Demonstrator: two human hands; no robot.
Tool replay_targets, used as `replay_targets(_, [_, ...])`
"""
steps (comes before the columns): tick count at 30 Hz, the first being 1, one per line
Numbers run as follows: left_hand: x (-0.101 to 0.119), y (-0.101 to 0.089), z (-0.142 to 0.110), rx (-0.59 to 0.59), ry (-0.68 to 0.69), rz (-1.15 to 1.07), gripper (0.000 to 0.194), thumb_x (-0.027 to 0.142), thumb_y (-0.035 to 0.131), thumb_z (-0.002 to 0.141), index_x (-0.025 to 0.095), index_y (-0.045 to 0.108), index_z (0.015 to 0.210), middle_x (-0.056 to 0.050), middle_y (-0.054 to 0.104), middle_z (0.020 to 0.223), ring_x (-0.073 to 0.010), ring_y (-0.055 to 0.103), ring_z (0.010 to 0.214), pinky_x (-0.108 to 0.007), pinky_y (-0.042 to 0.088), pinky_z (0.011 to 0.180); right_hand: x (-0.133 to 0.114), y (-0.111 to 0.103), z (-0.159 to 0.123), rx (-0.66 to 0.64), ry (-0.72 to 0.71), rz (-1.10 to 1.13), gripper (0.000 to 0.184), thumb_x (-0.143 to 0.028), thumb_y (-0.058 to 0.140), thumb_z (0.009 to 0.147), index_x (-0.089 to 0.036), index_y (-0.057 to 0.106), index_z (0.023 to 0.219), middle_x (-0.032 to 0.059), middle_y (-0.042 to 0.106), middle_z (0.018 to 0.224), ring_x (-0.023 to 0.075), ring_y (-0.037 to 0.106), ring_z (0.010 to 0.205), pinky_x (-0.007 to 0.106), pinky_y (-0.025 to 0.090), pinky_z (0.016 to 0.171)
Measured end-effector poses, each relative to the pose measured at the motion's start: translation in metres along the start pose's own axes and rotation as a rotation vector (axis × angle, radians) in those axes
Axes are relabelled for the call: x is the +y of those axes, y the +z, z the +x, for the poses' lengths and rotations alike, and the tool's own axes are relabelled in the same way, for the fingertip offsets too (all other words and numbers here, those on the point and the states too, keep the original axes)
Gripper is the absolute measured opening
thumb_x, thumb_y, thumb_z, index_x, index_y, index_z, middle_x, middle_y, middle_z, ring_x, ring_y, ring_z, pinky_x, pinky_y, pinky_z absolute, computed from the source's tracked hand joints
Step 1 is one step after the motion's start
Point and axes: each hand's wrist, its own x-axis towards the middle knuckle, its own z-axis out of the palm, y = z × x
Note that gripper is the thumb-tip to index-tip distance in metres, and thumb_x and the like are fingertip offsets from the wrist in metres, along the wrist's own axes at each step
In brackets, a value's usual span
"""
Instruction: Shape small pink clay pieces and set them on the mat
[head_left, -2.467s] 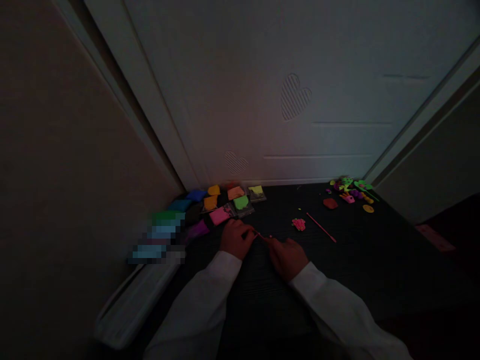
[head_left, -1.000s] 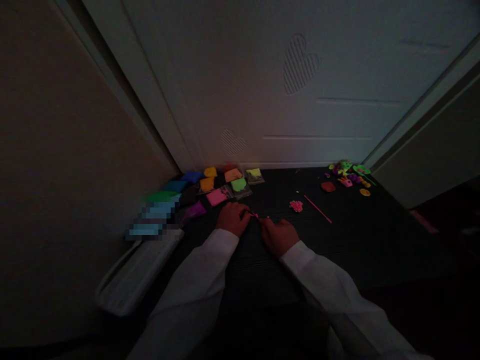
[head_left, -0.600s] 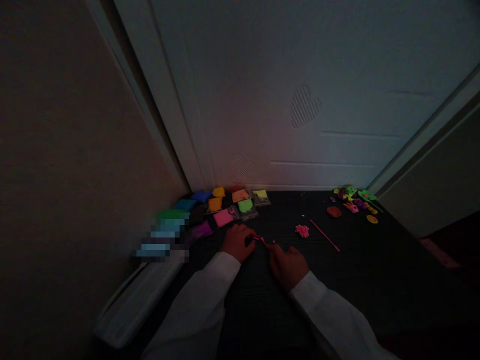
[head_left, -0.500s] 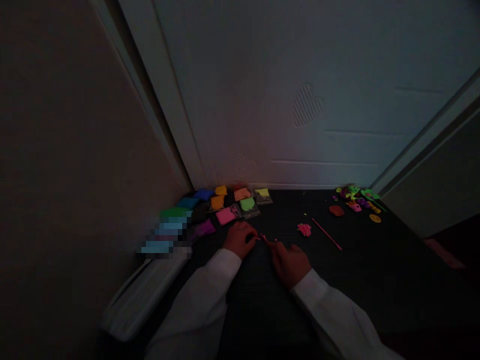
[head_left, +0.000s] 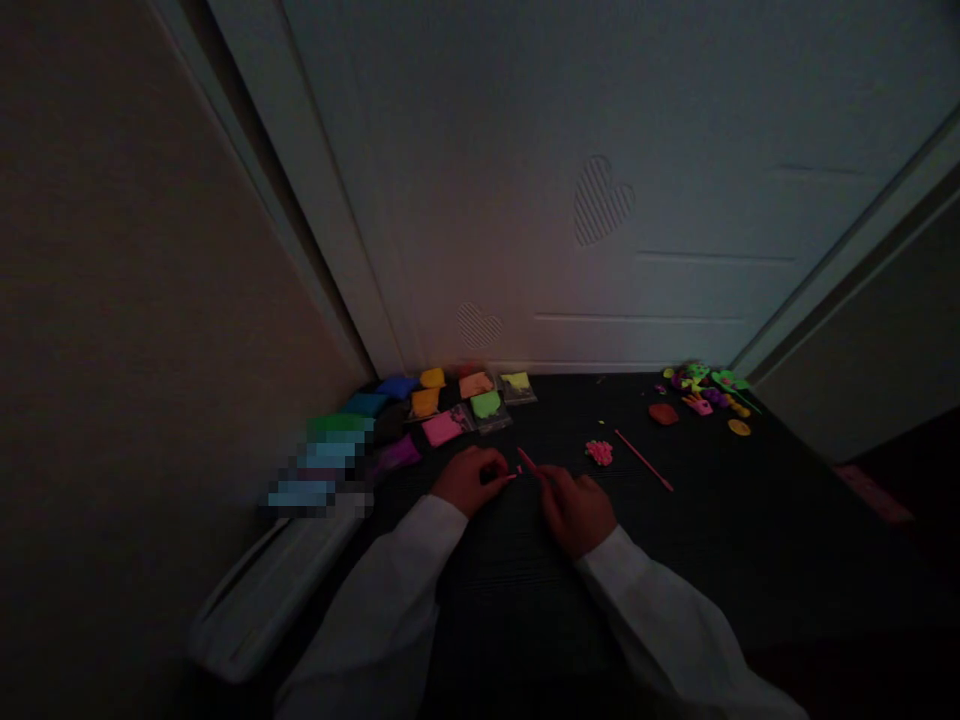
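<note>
My left hand is closed in a pinch, low over the dark table, with a thin bit of pink clay at its fingertips. A tiny pink piece lies just beyond those fingertips. My right hand is wrapped round a slim pink modelling tool, whose tip points up and left beside the tiny piece. To the right of that hand sits a bumpy pink clay cluster. A second pink tool rests on the table beyond the cluster.
Packets of coloured clay, such as a pink packet and a green packet, line the back left. A pale case lies at the left. Small coloured clay figures and a red lump are at the back right, before a white panel.
The pink tool's tip has come up from the clay, and a tiny pink piece now shows apart from the left fingertips. The whole view has shifted slightly.
</note>
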Motion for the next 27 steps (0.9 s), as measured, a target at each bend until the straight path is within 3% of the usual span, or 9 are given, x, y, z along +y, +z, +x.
replay_targets(9, [-0.002,-0.005,-0.001,-0.052,-0.009,-0.02,0.011,0.026,0.05,0.063,0.019,0.055,0.071,0.001,0.053,0.069,-0.0113,0.047,0.068,-0.023,0.037,0.062,-0.004,-0.001,-0.004,-0.058,-0.107,-0.007,0.028,-0.025,0.035,0.076,-0.023,0.047,0.101,-0.001,0.061,0.068,0.0118,0.049,0.059,0.023,0.03,0.061])
replay_targets(16, [-0.007,-0.006,0.001,0.046,-0.007,-0.04,0.022,0.02,0.042,0.069,0.018,0.056,0.086,-0.001,0.056,0.079,-0.011,0.049,0.071,-0.024,0.038,0.066,-0.004,-0.002,-0.003,-0.12,-0.165,-0.026,0.029,-0.024,0.036,0.076,-0.021,0.048,0.102,-0.0008,0.06,0.062,0.0104,0.048,0.055,0.023,0.028,0.062])
replay_targets(20, [-0.009,-0.003,0.001,0.086,0.053,-0.037,0.022,0.017,0.04,0.07,0.018,0.058,0.083,-0.002,0.055,0.082,-0.0119,0.049,0.079,-0.025,0.038,0.072,-0.004,-0.001,-0.003,-0.135,-0.184,-0.038,0.029,-0.023,0.035,0.077,-0.022,0.046,0.103,-0.0013,0.06,0.059,0.0104,0.048,0.053,0.023,0.026,0.06])
replay_targets(27, [-0.013,0.0,0.003,0.153,-0.026,-0.004,0.022,0.015,0.04,0.067,0.017,0.057,0.08,-0.002,0.055,0.079,-0.0122,0.05,0.075,-0.025,0.039,0.069,-0.002,-0.001,-0.004,-0.175,-0.174,-0.118,0.024,-0.024,0.034,0.077,-0.021,0.051,0.094,-0.0011,0.06,0.06,0.0092,0.047,0.05,0.023,0.024,0.059])
